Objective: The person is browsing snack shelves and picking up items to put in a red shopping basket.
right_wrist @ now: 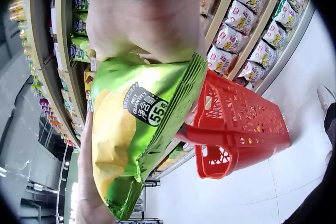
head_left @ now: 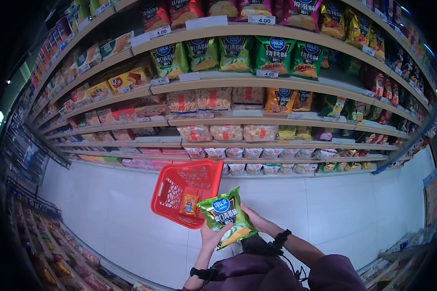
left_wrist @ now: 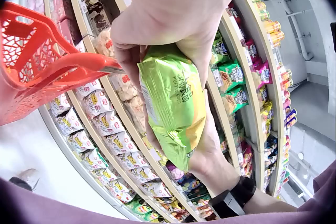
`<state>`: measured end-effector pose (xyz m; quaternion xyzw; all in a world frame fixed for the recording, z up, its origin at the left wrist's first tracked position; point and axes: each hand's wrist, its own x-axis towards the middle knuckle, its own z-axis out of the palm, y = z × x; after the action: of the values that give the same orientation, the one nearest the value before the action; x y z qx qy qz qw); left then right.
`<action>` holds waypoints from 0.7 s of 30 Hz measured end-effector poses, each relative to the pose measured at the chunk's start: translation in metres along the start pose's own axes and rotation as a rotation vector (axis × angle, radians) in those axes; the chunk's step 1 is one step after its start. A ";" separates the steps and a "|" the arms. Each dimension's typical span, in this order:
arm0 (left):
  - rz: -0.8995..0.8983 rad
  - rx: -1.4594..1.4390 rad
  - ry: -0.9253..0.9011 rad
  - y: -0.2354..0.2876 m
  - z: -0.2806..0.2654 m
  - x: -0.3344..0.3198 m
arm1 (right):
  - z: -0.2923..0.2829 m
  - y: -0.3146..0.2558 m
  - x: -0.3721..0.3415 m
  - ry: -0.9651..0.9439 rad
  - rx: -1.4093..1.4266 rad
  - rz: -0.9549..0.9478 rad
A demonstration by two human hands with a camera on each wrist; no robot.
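Bag held between two hands in a shop aisle, head view with both wrist views. The bag (head_left: 226,213) — green, with a blue logo and printed chips — is in front of the person's body, just beside the basket (head_left: 167,212), its printed face turned up toward the head camera and tilted. The left hand (head_left: 211,237) is clamped on its lower left part, the thumb laid across the front. The right hand (head_left: 254,219) grips the opposite edge; most of its fingers are hidden behind the bag in the head view. The left wrist view shows a crimped seam and printed characters on the bag; the right wrist view shows a net-quantity mark reading 55.

The basket is red with pierced walls, and an orange packet (head_left: 189,204) lies inside it. Its handle reaches toward the hands; how it is supported cannot be told. A dark wristband (head_left: 280,237) circles the right wrist, below a purple sleeve (head_left: 335,274).

Beyond are the shelves (head_left: 238,30), stocked in rows. Green bags (head_left: 203,54) of like design stand on an upper level — price tags (head_left: 267,73) along its edge — and white bags (head_left: 236,169) line the lowest, above the pale floor (head_left: 325,208).
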<state>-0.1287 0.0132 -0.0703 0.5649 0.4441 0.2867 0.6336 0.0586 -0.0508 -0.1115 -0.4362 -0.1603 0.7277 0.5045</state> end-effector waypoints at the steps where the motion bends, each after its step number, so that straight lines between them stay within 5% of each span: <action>1: 0.025 0.024 0.005 0.003 0.005 0.010 | 0.004 -0.015 0.001 0.022 -0.029 -0.036; 5: 0.084 0.161 0.003 0.015 0.022 0.056 | -0.006 -0.058 0.004 -0.044 -0.457 -0.189; 11: 0.068 0.167 0.056 0.019 0.040 0.122 | -0.036 -0.116 0.023 0.039 -0.302 -0.180; 12: 0.000 -0.123 0.013 0.017 0.041 0.139 | -0.042 -0.126 0.024 0.052 -0.289 -0.189; 16: 0.432 0.744 0.266 0.021 0.051 0.182 | -0.067 -0.164 0.024 0.186 -0.316 -0.251; 21: 0.230 1.137 0.001 -0.014 0.048 0.214 | -0.111 -0.186 0.031 0.281 -0.314 -0.269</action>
<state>0.0058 0.1733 -0.1367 0.8610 0.4643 0.0704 0.1952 0.2543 0.0352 -0.0646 -0.5809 -0.2561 0.5522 0.5404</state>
